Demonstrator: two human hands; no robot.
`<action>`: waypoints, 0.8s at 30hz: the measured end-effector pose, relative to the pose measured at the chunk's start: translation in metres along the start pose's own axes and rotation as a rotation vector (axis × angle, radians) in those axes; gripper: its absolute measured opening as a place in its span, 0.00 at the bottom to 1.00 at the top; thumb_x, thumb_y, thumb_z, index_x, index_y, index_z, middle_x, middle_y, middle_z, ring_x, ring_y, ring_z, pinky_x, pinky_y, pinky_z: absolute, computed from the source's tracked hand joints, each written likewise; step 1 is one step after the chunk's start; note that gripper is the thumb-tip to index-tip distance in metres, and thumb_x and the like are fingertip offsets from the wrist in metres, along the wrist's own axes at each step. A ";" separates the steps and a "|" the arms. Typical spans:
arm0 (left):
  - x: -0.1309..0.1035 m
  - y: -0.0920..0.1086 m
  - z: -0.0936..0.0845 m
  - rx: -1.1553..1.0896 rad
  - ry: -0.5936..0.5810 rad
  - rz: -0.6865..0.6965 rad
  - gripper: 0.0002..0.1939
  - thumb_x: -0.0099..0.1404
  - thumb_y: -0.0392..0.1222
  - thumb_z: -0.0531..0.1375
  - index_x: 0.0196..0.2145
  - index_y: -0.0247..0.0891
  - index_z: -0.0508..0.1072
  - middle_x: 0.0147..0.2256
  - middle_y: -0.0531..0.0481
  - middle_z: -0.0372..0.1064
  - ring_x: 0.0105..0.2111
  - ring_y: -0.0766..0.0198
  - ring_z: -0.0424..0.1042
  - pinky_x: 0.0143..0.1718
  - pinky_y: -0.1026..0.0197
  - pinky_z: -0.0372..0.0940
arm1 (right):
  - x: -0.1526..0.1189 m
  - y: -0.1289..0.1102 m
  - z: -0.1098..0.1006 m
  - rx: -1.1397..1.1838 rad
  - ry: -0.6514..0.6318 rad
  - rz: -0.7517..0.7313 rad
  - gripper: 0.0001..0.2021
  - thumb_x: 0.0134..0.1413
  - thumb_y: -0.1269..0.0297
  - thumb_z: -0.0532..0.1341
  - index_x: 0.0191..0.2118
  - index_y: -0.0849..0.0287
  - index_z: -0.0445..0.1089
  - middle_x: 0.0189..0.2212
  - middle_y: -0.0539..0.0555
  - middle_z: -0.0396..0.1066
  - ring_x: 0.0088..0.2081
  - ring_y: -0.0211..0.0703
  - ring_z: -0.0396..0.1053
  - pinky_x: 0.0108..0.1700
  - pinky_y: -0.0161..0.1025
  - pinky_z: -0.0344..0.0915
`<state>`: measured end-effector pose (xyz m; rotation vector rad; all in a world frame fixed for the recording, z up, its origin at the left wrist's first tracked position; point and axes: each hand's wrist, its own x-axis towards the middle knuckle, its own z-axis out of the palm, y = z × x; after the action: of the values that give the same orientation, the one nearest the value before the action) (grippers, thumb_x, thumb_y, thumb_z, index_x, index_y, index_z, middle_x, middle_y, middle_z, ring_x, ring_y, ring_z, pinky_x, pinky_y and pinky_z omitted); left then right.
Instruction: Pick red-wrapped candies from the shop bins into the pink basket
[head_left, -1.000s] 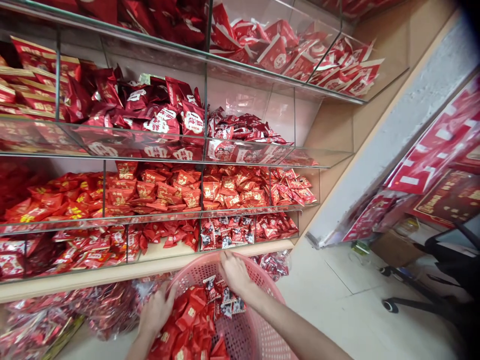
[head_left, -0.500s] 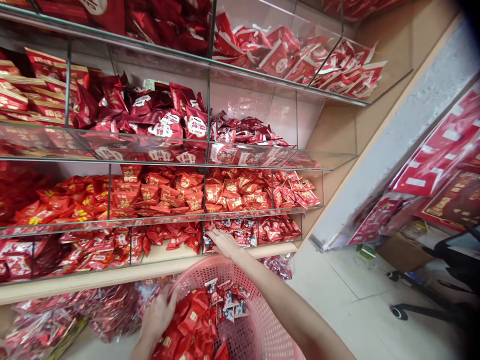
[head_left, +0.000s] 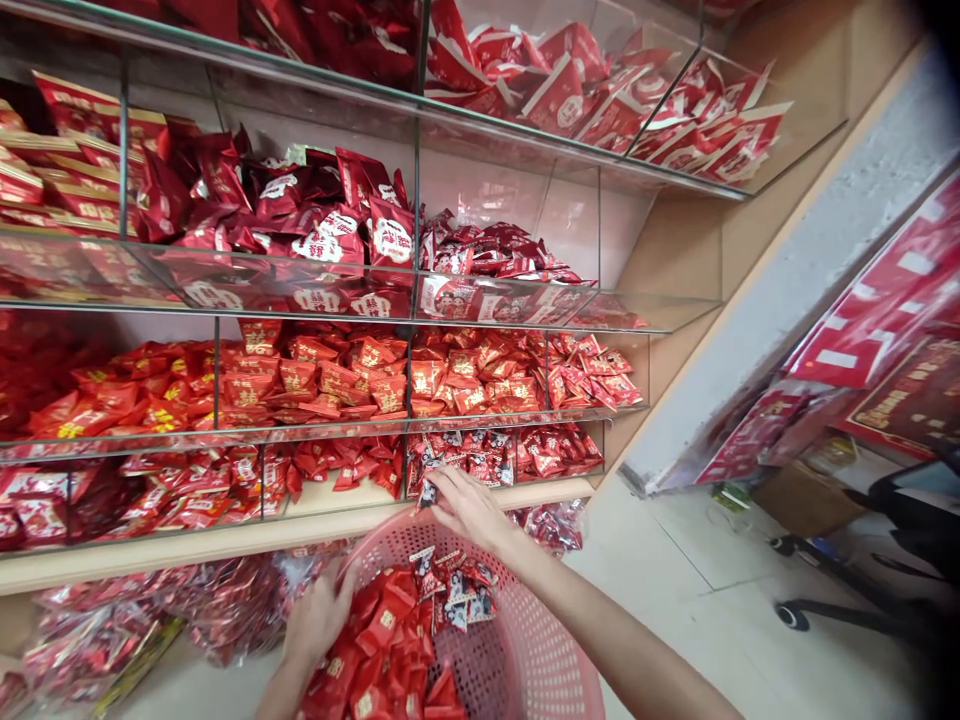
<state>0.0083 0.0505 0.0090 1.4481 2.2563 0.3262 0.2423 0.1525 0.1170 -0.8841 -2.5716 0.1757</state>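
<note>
My right hand [head_left: 469, 510] pinches a small dark-and-red candy packet [head_left: 427, 494] at the front edge of the bottom shelf row, above the back rim of a pink plastic basket [head_left: 559, 630]. Behind it is a compartment of red packets with black-and-white prints [head_left: 480, 462]. At the basket's left rim, my left hand [head_left: 319, 615] grips the side, its fingertips partly hidden. Inside the basket, plain red packets with gold print [head_left: 390, 625] lie to the left, and black, white and red packets [head_left: 459, 595] lie towards the back.
Clear dividers [head_left: 416, 200] split the shelves into bins of red packets. Bagged packets [head_left: 232, 610] lie under the wooden shelf edge [head_left: 187, 545]. To the right stand a wall edge [head_left: 750, 320], a cardboard box [head_left: 795, 500] and a wheeled chair base [head_left: 832, 600].
My right hand has drawn back from the bottom compartment towards the basket, and a packet now shows in its fingers. My left hand stays at the basket rim. The view has shifted slightly.
</note>
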 end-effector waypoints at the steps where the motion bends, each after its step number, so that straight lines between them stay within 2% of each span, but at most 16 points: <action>1: 0.000 0.000 0.000 0.004 0.000 -0.009 0.29 0.64 0.55 0.38 0.52 0.37 0.63 0.42 0.38 0.72 0.44 0.47 0.70 0.44 0.52 0.61 | -0.011 -0.003 0.001 0.016 -0.031 0.005 0.22 0.55 0.64 0.54 0.56 0.55 0.53 0.50 0.56 0.61 0.50 0.44 0.61 0.52 0.42 0.59; 3: 0.000 0.001 0.001 0.010 -0.001 -0.022 0.29 0.64 0.56 0.38 0.52 0.37 0.63 0.42 0.37 0.72 0.45 0.47 0.70 0.45 0.52 0.61 | -0.035 -0.008 0.008 0.028 -0.148 0.024 0.21 0.54 0.62 0.54 0.55 0.55 0.55 0.47 0.56 0.63 0.48 0.46 0.62 0.49 0.41 0.61; 8: 0.001 -0.001 0.002 0.007 -0.001 -0.011 0.29 0.63 0.56 0.39 0.51 0.37 0.64 0.43 0.38 0.71 0.45 0.47 0.69 0.45 0.52 0.61 | -0.083 -0.007 0.045 0.003 -0.538 0.129 0.20 0.46 0.60 0.59 0.47 0.58 0.64 0.42 0.58 0.67 0.42 0.51 0.68 0.41 0.43 0.65; 11: 0.000 -0.001 0.002 0.002 0.005 -0.007 0.29 0.63 0.57 0.39 0.51 0.37 0.65 0.43 0.38 0.72 0.45 0.47 0.70 0.44 0.52 0.61 | -0.094 -0.006 0.060 -0.030 -0.744 0.183 0.20 0.40 0.58 0.63 0.42 0.60 0.68 0.40 0.60 0.70 0.38 0.54 0.70 0.36 0.44 0.66; 13: 0.000 -0.001 0.001 -0.005 0.005 -0.006 0.30 0.63 0.57 0.39 0.51 0.38 0.64 0.42 0.38 0.72 0.45 0.47 0.69 0.44 0.52 0.61 | -0.093 -0.006 0.065 -0.057 -0.820 0.201 0.20 0.38 0.59 0.63 0.40 0.61 0.69 0.39 0.60 0.71 0.38 0.54 0.70 0.35 0.44 0.67; 16: -0.002 0.000 -0.001 -0.011 0.004 -0.012 0.29 0.64 0.56 0.39 0.51 0.38 0.64 0.42 0.39 0.72 0.45 0.48 0.70 0.44 0.53 0.61 | -0.088 -0.007 0.070 -0.063 -0.834 0.232 0.19 0.37 0.59 0.64 0.39 0.61 0.70 0.39 0.59 0.71 0.38 0.52 0.70 0.36 0.43 0.67; 20: -0.003 0.001 -0.001 0.001 0.011 -0.020 0.28 0.63 0.56 0.40 0.51 0.39 0.65 0.41 0.40 0.73 0.44 0.48 0.70 0.43 0.53 0.62 | -0.081 -0.005 0.079 -0.075 -0.726 0.259 0.17 0.38 0.64 0.63 0.39 0.60 0.70 0.40 0.58 0.71 0.39 0.50 0.71 0.39 0.42 0.67; 24: -0.001 0.000 0.000 -0.012 0.011 -0.015 0.28 0.64 0.55 0.39 0.51 0.38 0.65 0.43 0.39 0.71 0.45 0.48 0.69 0.45 0.53 0.61 | -0.081 -0.009 0.090 -0.135 -0.702 0.229 0.18 0.39 0.66 0.63 0.42 0.61 0.69 0.41 0.60 0.71 0.40 0.50 0.71 0.40 0.43 0.67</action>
<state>0.0092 0.0497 0.0092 1.4263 2.2691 0.3435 0.2566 0.0970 0.0099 -1.3615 -3.1345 0.4528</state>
